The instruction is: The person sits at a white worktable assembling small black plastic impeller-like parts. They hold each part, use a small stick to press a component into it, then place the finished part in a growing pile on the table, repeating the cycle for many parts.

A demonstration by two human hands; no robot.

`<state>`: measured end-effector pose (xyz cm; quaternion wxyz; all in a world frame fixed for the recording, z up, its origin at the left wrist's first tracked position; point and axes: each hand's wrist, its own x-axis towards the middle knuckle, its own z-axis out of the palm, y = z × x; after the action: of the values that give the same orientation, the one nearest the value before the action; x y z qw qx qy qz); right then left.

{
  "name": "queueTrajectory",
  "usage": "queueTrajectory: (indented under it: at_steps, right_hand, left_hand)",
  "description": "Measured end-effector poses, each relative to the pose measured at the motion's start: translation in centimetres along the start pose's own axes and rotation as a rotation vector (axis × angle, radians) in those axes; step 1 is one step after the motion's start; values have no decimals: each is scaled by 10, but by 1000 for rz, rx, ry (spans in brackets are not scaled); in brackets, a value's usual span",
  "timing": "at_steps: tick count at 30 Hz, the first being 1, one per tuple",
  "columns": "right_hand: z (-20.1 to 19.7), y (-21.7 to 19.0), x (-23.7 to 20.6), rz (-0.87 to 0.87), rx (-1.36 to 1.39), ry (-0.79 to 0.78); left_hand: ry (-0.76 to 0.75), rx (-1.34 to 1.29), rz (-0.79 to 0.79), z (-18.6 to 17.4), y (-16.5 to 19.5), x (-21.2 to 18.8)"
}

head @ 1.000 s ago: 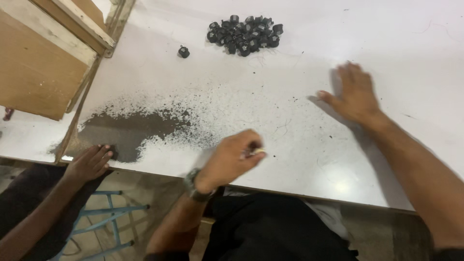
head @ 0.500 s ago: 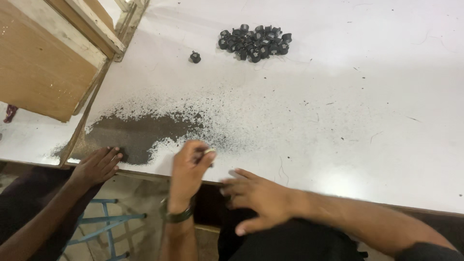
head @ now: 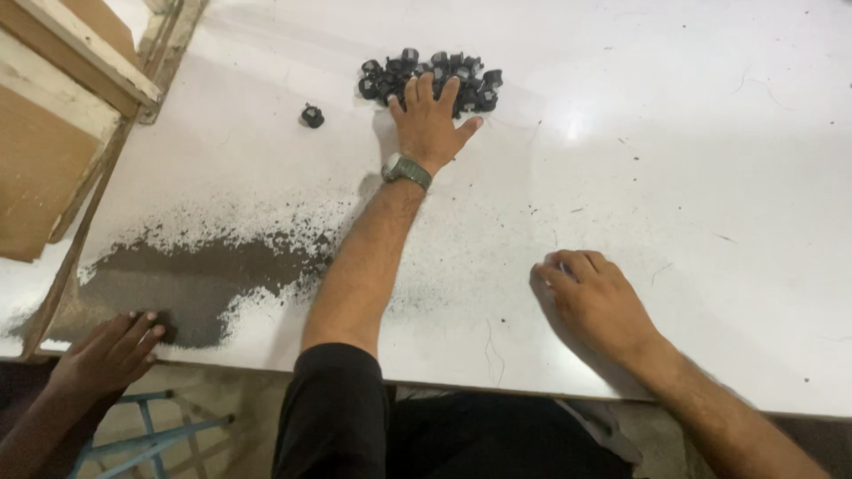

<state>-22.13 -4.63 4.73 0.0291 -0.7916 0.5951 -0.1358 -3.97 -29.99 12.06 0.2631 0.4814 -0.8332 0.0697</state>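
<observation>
While your left arm stretches far across the white table [head: 674,160], the work appears to stand at the picking-up step. Along the near left edge lies a broad patch of dark powder [head: 186,284], with another person's hand [head: 111,350] resting at its near edge. At the far side sits the heap of small black parts [head: 430,71]; your left hand [head: 428,124] lies flat on it, fingers spread, and closed on nothing. Your right hand [head: 599,297] rests on the table near you, fingers curled; whether it holds a part I cannot tell. One stray black part [head: 311,115] stands apart, left of the heap. In my judgement, your next move calls for closing the fingers on parts without scattering the heap.
</observation>
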Motion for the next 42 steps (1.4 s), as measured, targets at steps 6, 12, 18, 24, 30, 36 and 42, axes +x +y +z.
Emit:
queueTrajectory:
  at_steps: [6, 12, 18, 24, 30, 36, 42]
  right_hand:
    - [-11, 5, 0, 101, -5, 84]
    - [-4, 8, -28, 228, 16, 30]
    - [3, 20, -59, 166, 35, 220]
    - [-7, 51, -71, 350, 17, 338]
    - [-5, 44, -68, 415, -1, 282]
    - [-6, 29, -61, 303, 40, 258]
    - [1, 3, -77, 188, 137, 331]
  left_hand:
    - [44, -4, -81, 19, 8, 7]
    - [-162, -211, 14, 27, 19, -67]
    - [-367, -313, 231, -9, 42, -179]
    - [-253, -311, 377, -24, 41, -216]
    - [-22, -524, -85, -54, 7, -243]
    - [-216, -426, -125, -61, 52, -276]
    - [-198, -317, 120, -75, 56, -249]
